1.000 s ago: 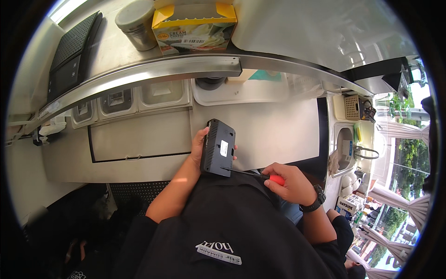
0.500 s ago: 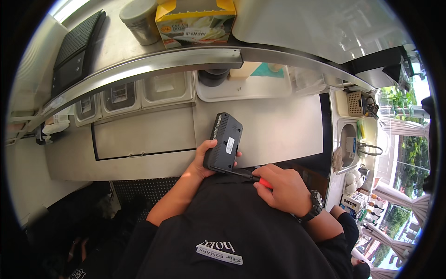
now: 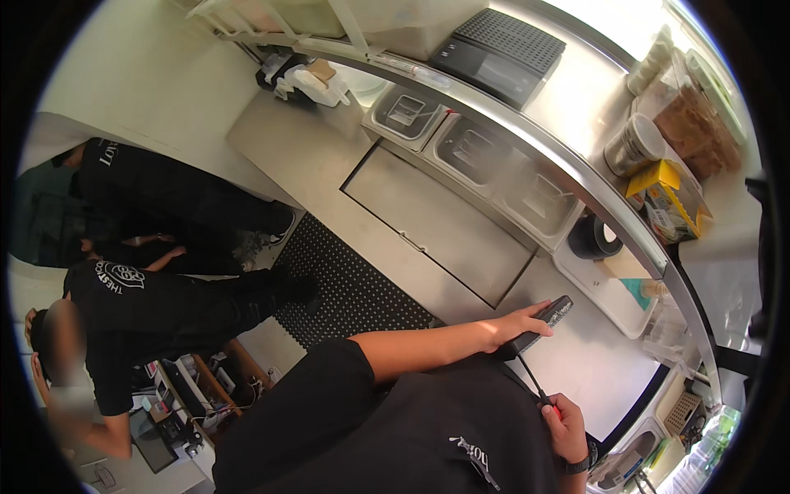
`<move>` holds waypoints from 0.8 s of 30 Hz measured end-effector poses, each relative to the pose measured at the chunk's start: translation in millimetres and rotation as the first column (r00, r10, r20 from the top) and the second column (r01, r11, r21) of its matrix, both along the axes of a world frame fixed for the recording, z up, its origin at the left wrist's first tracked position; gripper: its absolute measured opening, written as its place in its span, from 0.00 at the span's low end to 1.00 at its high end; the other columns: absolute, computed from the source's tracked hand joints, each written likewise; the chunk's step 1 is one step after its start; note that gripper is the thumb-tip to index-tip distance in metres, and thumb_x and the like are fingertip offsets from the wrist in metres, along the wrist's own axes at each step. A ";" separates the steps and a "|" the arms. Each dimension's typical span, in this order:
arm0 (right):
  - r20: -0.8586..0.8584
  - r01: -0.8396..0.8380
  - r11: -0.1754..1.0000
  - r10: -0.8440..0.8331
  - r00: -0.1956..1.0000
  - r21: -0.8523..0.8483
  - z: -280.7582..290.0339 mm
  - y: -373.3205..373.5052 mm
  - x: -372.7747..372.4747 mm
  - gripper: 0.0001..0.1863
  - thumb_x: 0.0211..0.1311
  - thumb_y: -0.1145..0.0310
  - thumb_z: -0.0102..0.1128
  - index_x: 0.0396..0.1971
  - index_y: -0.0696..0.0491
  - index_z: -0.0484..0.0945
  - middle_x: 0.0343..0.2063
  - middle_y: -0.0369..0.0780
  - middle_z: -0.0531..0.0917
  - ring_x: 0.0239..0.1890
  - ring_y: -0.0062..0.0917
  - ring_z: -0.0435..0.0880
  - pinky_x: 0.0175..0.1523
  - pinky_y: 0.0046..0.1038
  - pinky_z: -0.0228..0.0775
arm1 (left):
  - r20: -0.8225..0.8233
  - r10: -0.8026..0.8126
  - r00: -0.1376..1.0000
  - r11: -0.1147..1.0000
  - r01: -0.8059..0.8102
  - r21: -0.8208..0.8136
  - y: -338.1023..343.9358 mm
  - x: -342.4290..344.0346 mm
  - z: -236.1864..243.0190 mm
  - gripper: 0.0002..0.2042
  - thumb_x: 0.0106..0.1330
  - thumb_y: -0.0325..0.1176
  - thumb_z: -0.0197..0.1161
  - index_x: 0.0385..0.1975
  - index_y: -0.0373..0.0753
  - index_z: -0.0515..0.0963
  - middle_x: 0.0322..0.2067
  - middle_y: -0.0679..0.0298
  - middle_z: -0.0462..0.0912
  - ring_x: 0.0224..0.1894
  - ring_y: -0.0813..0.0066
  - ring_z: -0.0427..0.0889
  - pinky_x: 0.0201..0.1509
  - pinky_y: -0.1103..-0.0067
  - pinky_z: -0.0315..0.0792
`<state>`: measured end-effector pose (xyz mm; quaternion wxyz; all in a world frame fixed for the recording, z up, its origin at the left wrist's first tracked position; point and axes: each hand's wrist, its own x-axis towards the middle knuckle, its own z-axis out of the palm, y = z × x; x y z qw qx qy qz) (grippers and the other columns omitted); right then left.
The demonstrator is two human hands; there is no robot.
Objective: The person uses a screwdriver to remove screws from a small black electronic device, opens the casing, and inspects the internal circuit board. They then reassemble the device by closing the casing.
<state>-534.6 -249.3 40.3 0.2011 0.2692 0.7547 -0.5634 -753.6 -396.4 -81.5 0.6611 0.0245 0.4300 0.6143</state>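
My left hand (image 3: pixel 517 328) is closed round a black rectangular electronic device (image 3: pixel 553 314), tilted on edge above the steel counter (image 3: pixel 583 380). My right hand (image 3: pixel 565 426) grips a screwdriver (image 3: pixel 546 402) with a red and black handle. Its long dark shaft runs to the lower end of the device, where I cannot tell whether the tip touches it.
Steel pans (image 3: pixel 465 152) and a white tray (image 3: pixel 613 300) line the counter's back. A shelf rail (image 3: pixel 559 151) carries a black scale (image 3: pixel 498 58), a canister and a yellow box. Two co-workers in black (image 3: pixel 164 321) (image 3: pixel 177 177) are at left, beside a perforated mat (image 3: pixel 341 280).
My view has swung to the left, bringing the co-workers into sight and putting both hands at the picture's right. The device is now seen edge-on; both hands keep their grips.
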 end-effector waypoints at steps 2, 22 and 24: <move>0.049 0.024 0.986 -0.016 0.999 -0.162 -5.7 1.4 2.4 0.10 0.76 0.66 0.61 0.40 0.59 0.83 0.25 0.29 0.79 0.28 0.11 0.71 0.34 0.19 0.63 | -0.005 0.007 1.000 1.000 -0.007 -0.027 -10.5 -4.5 7.3 0.52 0.61 0.48 0.71 0.85 0.45 0.51 0.64 0.56 0.74 0.57 0.70 0.75 0.57 0.76 0.70; 0.158 -0.015 0.977 0.050 0.986 -0.212 33.9 -4.1 -40.2 0.11 0.73 0.67 0.63 0.45 0.60 0.83 0.26 0.36 0.83 0.26 0.19 0.78 0.32 0.24 0.69 | -0.010 0.126 0.992 0.992 -0.126 -0.023 -61.0 -11.3 34.6 0.50 0.64 0.49 0.68 0.85 0.50 0.49 0.64 0.58 0.73 0.64 0.68 0.72 0.67 0.72 0.65; 0.111 -0.026 0.932 0.070 0.991 -0.362 30.3 -2.2 -36.5 0.13 0.77 0.65 0.60 0.46 0.60 0.83 0.26 0.33 0.81 0.27 0.15 0.76 0.33 0.20 0.67 | -0.027 0.118 0.993 0.993 -0.119 -0.013 -60.8 -12.0 31.0 0.52 0.62 0.51 0.68 0.86 0.50 0.48 0.64 0.58 0.75 0.60 0.69 0.74 0.62 0.74 0.67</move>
